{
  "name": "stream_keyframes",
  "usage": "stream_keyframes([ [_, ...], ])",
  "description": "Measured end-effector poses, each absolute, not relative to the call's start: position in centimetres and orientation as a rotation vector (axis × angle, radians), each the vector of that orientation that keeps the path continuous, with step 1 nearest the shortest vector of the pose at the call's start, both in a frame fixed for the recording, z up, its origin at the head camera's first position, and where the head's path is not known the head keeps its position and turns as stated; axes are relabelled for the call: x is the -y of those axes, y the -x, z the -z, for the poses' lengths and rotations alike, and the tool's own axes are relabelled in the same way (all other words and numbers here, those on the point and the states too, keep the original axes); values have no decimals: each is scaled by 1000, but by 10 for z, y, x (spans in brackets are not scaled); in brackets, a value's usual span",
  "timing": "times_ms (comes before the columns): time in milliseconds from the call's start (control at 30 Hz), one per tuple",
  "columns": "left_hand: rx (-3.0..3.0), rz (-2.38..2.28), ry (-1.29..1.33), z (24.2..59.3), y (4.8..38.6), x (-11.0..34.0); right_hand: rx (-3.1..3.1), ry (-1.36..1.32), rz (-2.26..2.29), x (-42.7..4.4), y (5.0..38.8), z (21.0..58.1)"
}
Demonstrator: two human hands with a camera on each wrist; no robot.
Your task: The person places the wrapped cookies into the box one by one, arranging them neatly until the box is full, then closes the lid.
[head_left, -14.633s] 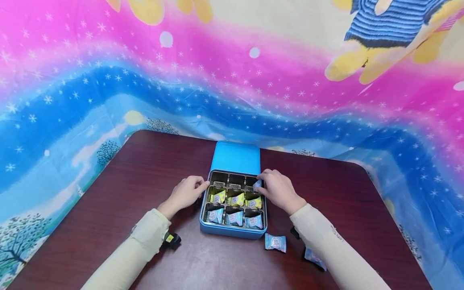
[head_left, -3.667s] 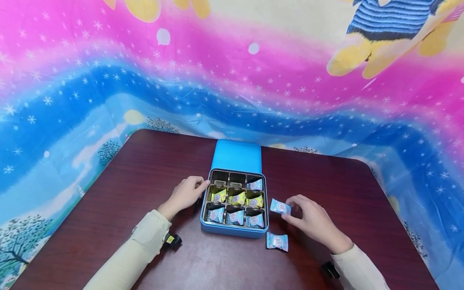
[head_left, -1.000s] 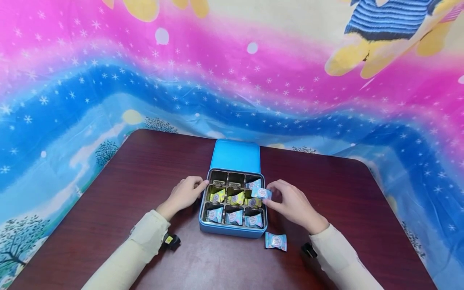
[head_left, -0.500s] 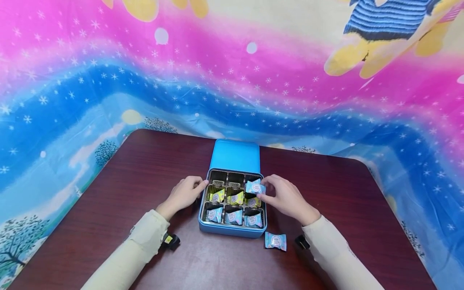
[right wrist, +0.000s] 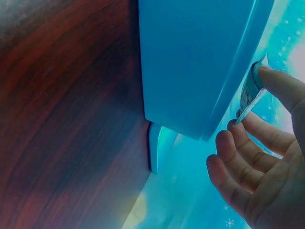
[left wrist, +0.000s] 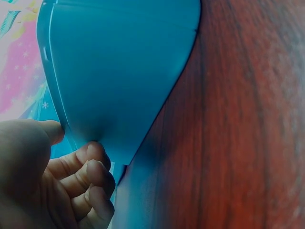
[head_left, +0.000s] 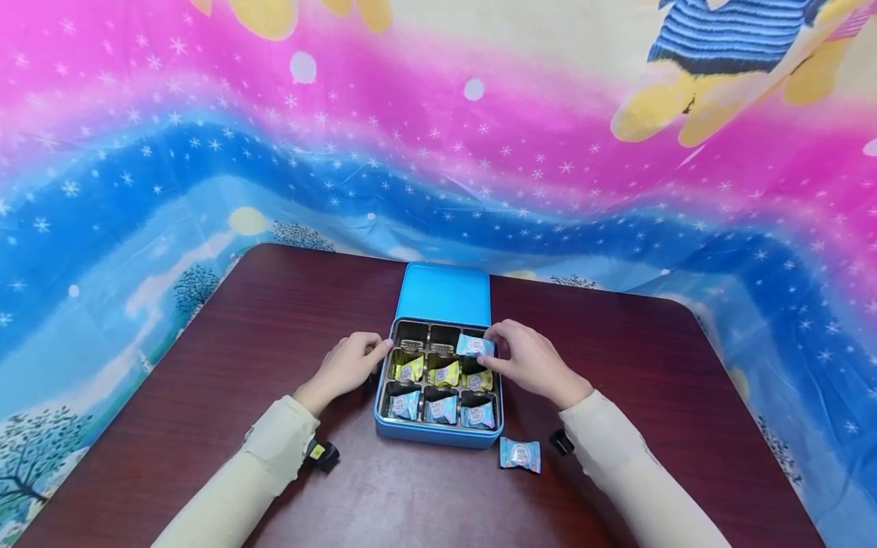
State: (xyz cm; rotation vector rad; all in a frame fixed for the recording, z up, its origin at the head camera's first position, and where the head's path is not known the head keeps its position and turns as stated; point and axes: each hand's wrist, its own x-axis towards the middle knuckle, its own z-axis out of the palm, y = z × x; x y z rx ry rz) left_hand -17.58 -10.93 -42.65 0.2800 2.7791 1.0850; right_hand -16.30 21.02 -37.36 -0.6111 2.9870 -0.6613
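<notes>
A blue tin (head_left: pixel 438 435) with a divided tray stands in the middle, its lid (head_left: pixel 444 293) folded back. Blue-wrapped candies fill the front row and yellow ones (head_left: pixel 444 374) the middle row. My right hand (head_left: pixel 536 361) pinches a blue-wrapped candy (head_left: pixel 473 345) over the back right compartment, hiding most of what is under it. In the right wrist view that candy (right wrist: pixel 251 90) sits between thumb and fingers above the tin's rim. My left hand (head_left: pixel 346 367) touches the tin's left side; in the left wrist view the thumb of the hand (left wrist: pixel 57 176) lies at the rim, fingertips against the wall.
One blue-wrapped candy (head_left: pixel 520 454) lies on the dark red table (head_left: pixel 294 304) near the tin's front right corner. Black devices (head_left: pixel 323 454) show at both wrists. A patterned pink and blue cloth (head_left: pixel 384 160) hangs behind the table.
My right hand has brought the candy from right of the tin over its back right compartment, moving leftward and back during the last second. The left hand has stayed at the tin's side.
</notes>
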Motion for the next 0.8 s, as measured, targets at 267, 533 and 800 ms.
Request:
stream_keyframes([
  [267, -2785, -1082, -291, 429, 177, 112, -2966, 618, 641, -201, 172, 372],
  [533, -2782, -1084, -277, 429, 177, 111, -2932, 633, 623, -192, 178, 371],
  [800, -2781, -1088, -282, 428, 176, 109, -2927, 650, 575, -187, 182, 371],
])
